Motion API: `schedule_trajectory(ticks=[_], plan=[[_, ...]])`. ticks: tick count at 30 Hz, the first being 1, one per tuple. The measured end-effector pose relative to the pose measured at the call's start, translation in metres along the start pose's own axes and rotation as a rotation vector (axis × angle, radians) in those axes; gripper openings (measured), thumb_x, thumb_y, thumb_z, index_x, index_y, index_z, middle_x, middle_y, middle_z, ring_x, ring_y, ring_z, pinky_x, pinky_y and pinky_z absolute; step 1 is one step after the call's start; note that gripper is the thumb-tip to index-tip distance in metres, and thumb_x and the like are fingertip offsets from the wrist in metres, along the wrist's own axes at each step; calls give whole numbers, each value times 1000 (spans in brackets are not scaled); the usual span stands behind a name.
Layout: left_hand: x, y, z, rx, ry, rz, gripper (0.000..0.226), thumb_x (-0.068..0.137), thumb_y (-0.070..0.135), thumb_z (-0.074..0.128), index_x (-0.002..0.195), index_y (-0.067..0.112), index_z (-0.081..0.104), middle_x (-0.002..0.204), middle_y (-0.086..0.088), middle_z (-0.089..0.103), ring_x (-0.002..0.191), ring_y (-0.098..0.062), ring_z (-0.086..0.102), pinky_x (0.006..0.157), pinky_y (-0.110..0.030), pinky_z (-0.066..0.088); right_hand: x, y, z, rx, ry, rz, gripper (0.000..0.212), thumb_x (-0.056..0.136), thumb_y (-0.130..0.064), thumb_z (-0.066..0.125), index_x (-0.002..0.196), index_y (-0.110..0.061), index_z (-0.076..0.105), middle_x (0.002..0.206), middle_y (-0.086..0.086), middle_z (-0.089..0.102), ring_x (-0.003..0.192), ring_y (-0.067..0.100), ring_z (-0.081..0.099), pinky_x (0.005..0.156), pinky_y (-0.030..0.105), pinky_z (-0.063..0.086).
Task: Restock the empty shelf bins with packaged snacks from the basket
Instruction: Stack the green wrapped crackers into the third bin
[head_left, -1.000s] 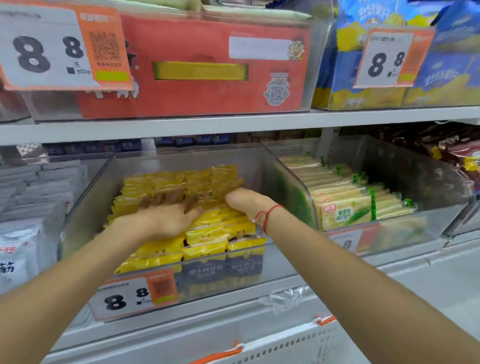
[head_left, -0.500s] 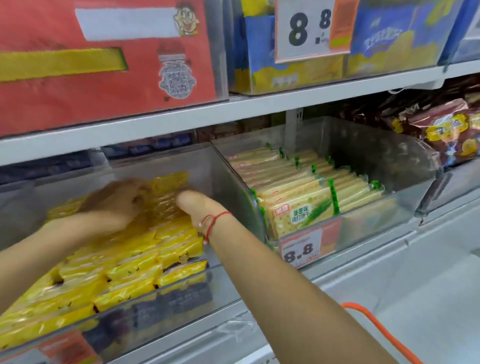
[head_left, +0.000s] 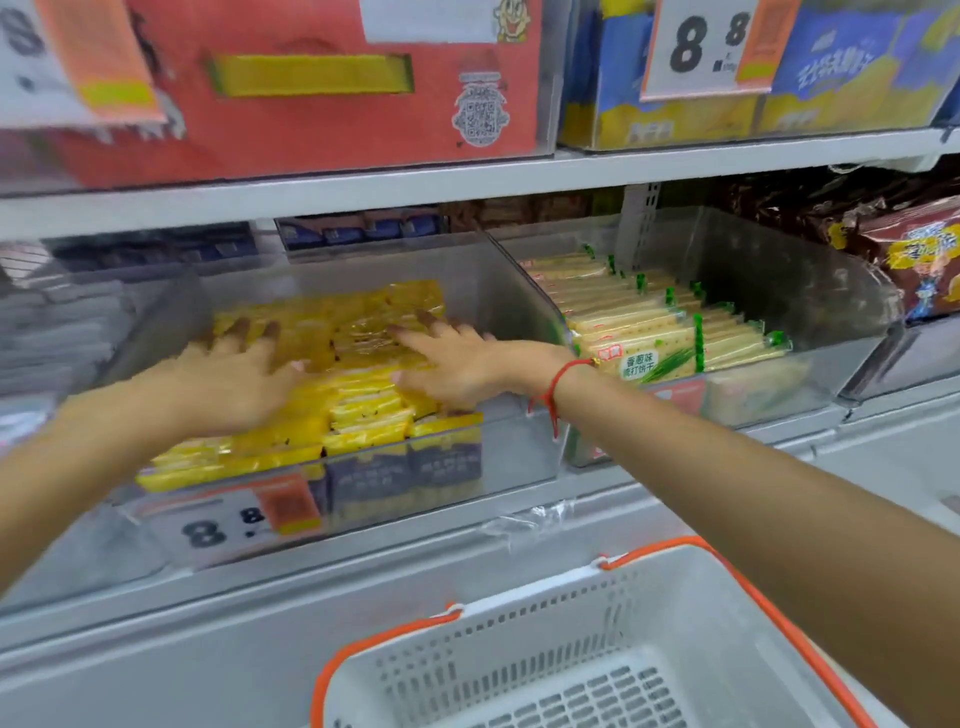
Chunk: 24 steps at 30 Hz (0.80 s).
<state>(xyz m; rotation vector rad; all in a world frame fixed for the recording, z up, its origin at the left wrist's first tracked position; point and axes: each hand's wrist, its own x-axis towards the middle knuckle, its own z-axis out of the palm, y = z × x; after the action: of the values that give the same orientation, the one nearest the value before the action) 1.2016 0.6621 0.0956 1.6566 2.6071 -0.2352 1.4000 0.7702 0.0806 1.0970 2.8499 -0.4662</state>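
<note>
The basket (head_left: 597, 660) stands nearest, below the shelf; its visible part holds no packets. Above it, both hands lie flat, fingers spread, gripping nothing, on the yellow snack packets (head_left: 363, 410) inside the clear bin (head_left: 519, 291). The left hand (head_left: 228, 379) presses the left rows; the right hand (head_left: 457, 364) presses the right rows. To do this step well, apply even downward pressure and square the rows toward the back. Clearance is limited: the bin's right wall lies just beside the right wrist, and the upper shelf (head_left: 467, 182) overhangs.
</note>
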Motion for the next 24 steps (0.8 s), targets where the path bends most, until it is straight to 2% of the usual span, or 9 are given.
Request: schedule_trajectory(ticks=[4,8,11,13,15,19,21,22,24], plan=[[-24,-13,5,70,-162,-44,62,104,43,15,153,8,1,160,-17,1,147,-30,4,114,-29,13,4,-26,18,-34,-49,6,68,92,-68,26,150,-41,6,161,-2,-6,147,30,-9,116,56,-2],[-21,-13,20,40,-168,99,52,106,30,10,152,6,5,160,-15,-3,148,-31,-1,119,-39,5,13,-31,26,-46,-11,33,72,88,-72,25,150,-42,2,161,-6,-4,147,26,-9,115,57,-2],[-20,-18,27,-122,-141,70,57,105,37,14,153,7,5,160,-15,-1,148,-28,-2,120,-41,5,15,-31,25,-73,-31,73,73,87,-73,21,150,-42,1,161,-7,-4,147,25,-8,115,56,-2],[-28,-18,26,-285,-32,64,54,105,33,20,149,3,20,157,-18,15,146,-29,12,118,-39,13,13,-34,24,-78,5,92,70,89,-72,20,150,-41,6,161,-6,0,147,26,-5,115,56,-1],[-49,-19,18,-526,97,74,44,104,27,28,137,1,40,144,-18,38,135,-31,33,110,-36,26,7,-45,22,-17,160,103,64,94,-64,21,149,-33,21,159,-4,14,147,26,6,116,55,4],[-121,-53,15,-784,492,116,31,99,17,42,125,23,58,120,2,62,113,-21,54,94,-36,43,-8,-101,25,39,507,-102,45,101,-39,36,138,-16,44,142,4,45,135,23,32,113,43,22],[-151,-92,21,-759,798,80,32,96,10,47,120,25,62,106,10,60,108,-18,53,89,-36,43,-16,-145,26,74,674,-295,34,100,-29,43,131,-16,51,132,3,53,127,19,40,108,35,30],[-159,-117,25,-679,897,44,32,95,10,48,121,23,61,109,9,59,110,-20,52,90,-38,43,-17,-170,27,81,701,-382,31,99,-26,46,127,-16,53,128,1,55,122,18,43,103,31,34],[-159,-170,33,-434,895,-99,37,96,19,49,133,19,52,135,-2,51,124,-29,44,99,-45,38,-13,-220,32,65,602,-494,36,98,-29,48,132,-17,49,131,2,51,124,19,41,99,28,33]])
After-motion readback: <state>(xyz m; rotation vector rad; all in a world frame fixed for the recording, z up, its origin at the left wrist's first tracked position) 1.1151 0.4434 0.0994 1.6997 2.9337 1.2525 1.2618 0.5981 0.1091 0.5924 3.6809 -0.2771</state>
